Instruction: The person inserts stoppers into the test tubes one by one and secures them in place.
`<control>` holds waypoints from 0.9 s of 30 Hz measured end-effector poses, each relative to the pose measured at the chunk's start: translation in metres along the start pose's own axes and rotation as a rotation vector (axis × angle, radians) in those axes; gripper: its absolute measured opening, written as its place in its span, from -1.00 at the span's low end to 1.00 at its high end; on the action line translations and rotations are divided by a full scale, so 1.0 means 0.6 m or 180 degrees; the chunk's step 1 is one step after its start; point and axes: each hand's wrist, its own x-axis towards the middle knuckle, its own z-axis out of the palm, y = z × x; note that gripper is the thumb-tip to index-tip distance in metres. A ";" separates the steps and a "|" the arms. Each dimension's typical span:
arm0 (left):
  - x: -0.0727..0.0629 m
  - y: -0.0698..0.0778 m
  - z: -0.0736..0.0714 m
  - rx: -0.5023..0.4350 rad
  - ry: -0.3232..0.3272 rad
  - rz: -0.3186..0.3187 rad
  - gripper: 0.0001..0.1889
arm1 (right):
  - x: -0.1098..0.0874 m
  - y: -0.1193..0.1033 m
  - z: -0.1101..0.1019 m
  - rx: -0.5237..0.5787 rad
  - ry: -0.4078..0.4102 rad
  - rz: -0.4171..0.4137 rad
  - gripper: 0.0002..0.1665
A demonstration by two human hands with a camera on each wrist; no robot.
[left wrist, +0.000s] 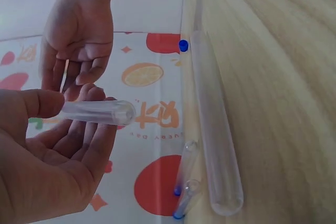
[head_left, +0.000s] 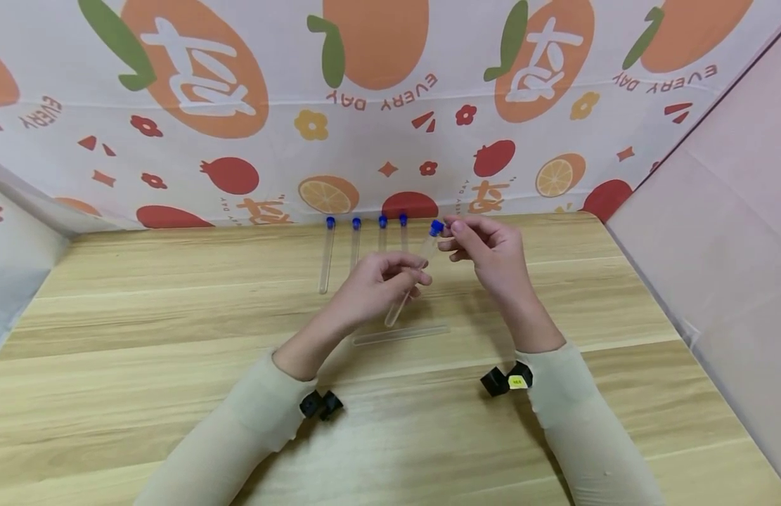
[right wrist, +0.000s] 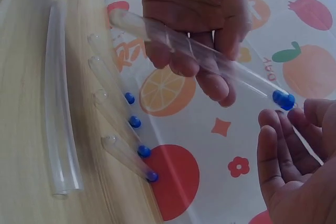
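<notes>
My left hand (head_left: pixel 379 287) grips a clear test tube (head_left: pixel 397 311) slantwise, its rounded end toward me. A blue cap (head_left: pixel 436 227) sits on the tube's far end. Beside that cap is my right hand (head_left: pixel 499 256), fingertips close to it; whether they touch it I cannot tell. In the right wrist view its fingers are loosely bent, with the cap (right wrist: pixel 283 99) just past their tips. A clear tube (head_left: pixel 401 335) without a visible cap lies crosswise on the table before the hands. A separate blue cap (left wrist: pixel 183 45) stands on the table in the left wrist view.
Several blue-capped tubes (head_left: pixel 327 257) lie in a row at the back of the wooden table (head_left: pixel 143 316), partly behind my left hand. A fruit-printed cloth (head_left: pixel 377 140) rises along the back edge. A pale wall (head_left: pixel 732 176) stands on the right.
</notes>
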 end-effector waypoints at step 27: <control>0.016 -0.025 0.001 -0.0655 -0.0237 -0.0124 -0.32 | 0.010 0.054 0.007 -0.0548 -0.0867 0.1227 -0.52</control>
